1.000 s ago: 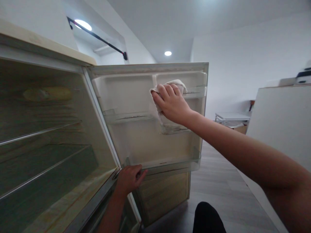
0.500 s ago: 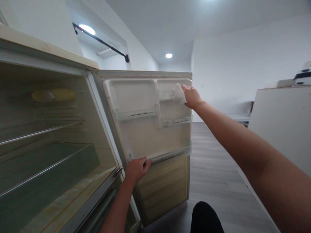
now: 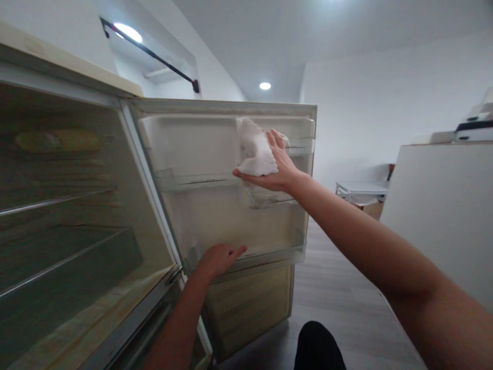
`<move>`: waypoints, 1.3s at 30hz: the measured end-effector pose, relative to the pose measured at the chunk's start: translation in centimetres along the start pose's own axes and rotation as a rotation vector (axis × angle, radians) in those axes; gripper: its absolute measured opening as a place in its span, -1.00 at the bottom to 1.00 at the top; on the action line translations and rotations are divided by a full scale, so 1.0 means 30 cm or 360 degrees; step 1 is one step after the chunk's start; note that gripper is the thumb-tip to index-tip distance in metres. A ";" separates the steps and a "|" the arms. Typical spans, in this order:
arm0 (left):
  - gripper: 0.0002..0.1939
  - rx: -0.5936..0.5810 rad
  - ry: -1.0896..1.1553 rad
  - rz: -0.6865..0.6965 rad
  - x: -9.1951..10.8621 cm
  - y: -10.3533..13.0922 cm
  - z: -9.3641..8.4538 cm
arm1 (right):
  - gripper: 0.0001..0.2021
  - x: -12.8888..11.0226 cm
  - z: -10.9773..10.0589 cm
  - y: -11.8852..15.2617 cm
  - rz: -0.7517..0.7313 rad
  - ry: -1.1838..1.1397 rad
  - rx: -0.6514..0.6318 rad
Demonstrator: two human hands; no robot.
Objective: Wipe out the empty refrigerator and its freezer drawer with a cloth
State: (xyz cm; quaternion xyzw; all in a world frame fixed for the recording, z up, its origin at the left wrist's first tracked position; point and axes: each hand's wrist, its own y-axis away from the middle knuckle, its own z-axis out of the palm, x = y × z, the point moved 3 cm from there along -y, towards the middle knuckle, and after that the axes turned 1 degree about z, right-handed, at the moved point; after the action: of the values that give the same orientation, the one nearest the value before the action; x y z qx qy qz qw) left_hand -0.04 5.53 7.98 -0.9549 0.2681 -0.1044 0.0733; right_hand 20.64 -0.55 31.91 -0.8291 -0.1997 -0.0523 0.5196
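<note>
The fridge door (image 3: 227, 218) stands swung open in front of me, its clear bins facing me. A white wiping cloth (image 3: 256, 154) is in my right hand (image 3: 283, 167), bunched at the thumb and palm side. That hand is at the upper part of the door, by the divider between the left bin (image 3: 200, 181) and the small upper-right bin (image 3: 302, 147). Down at the left end of the long bottom bin (image 3: 277, 257), my left hand (image 3: 219, 259) has its fingers curled over the rim, with one digit stretched out. Its other fingertips are hidden.
To the left is the fridge interior (image 3: 77, 205) with glass shelves and a yellowish light cover (image 3: 57, 140). A lower door (image 3: 250, 308) stands open beneath. On the right are a white cabinet (image 3: 442, 216) and a small table (image 3: 362, 188). My knee (image 3: 319, 344) shows below.
My right hand and the cloth have moved left from the door's upper right corner to the divider. The left hand stays on the bottom bin. The view has shifted slightly.
</note>
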 end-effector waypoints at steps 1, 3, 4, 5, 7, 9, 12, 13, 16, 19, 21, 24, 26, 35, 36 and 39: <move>-0.21 -0.0026 0.0033 0.0002 0.003 -0.006 0.008 | -0.27 -0.040 -0.006 -0.009 -0.0091 -0.0021 -0.0060; -0.21 -0.0093 0.0057 -0.0049 -0.002 -0.007 0.022 | -0.35 -0.081 -0.020 -0.025 -0.0230 -0.0051 -0.0209; -0.20 -0.0119 0.0058 -0.0073 -0.007 -0.004 0.026 | -0.37 -0.083 -0.027 -0.029 -0.0270 -0.0060 -0.0272; -0.20 -0.0130 0.0054 -0.0083 -0.010 -0.001 0.027 | -0.37 -0.073 -0.033 -0.030 -0.0286 -0.0066 -0.0317; -0.21 -0.0134 0.0033 -0.0065 -0.012 0.006 0.025 | -0.39 -0.035 -0.042 -0.018 -0.0271 -0.0063 -0.0334; -0.21 -0.0115 0.0005 -0.0045 -0.010 0.009 0.023 | -0.38 0.009 -0.046 0.009 -0.0227 -0.0032 -0.0257; -0.20 -0.0086 -0.0029 -0.0034 -0.003 0.008 0.025 | -0.38 0.061 -0.038 0.059 -0.0152 0.0073 -0.0132; -0.20 -0.0083 -0.0034 -0.0029 -0.001 0.007 0.026 | -0.41 0.076 -0.033 0.071 -0.0121 0.0113 -0.0114; -0.21 -0.0079 -0.0052 -0.0008 0.003 0.007 0.026 | -0.42 0.114 -0.013 0.084 -0.0021 0.0203 -0.0069; -0.22 -0.0086 -0.0078 -0.0008 0.002 0.009 0.024 | -0.38 0.118 0.012 0.055 0.0047 0.0255 -0.0017; -0.22 -0.0103 -0.0085 0.0002 0.002 0.010 0.024 | -0.38 0.089 0.033 0.019 0.0079 0.0282 0.0009; -0.21 -0.0104 -0.0075 0.0042 0.004 0.010 0.025 | -0.47 0.008 0.064 -0.034 0.0094 0.0318 0.0057; -0.20 -0.0100 -0.0076 0.0036 0.003 0.008 0.027 | -0.51 -0.045 0.080 -0.060 0.0043 0.0342 0.0080; -0.19 -0.0146 -0.0157 0.0002 -0.001 0.005 0.031 | -0.58 0.136 0.056 0.024 -0.0182 0.0411 0.0020; -0.18 -0.0142 -0.0165 0.0005 -0.001 0.007 0.030 | -0.59 0.185 0.041 0.051 -0.0173 0.0411 -0.0004; -0.18 -0.0134 -0.0157 0.0022 -0.002 0.010 0.031 | -0.60 0.315 -0.011 0.139 -0.0133 0.0402 -0.0081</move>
State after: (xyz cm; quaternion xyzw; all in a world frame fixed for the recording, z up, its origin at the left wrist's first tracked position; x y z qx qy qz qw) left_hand -0.01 5.39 7.00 -0.9593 0.2748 -0.0454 0.0470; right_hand 30.92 0.18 31.34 -0.8197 -0.1657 -0.1830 0.5168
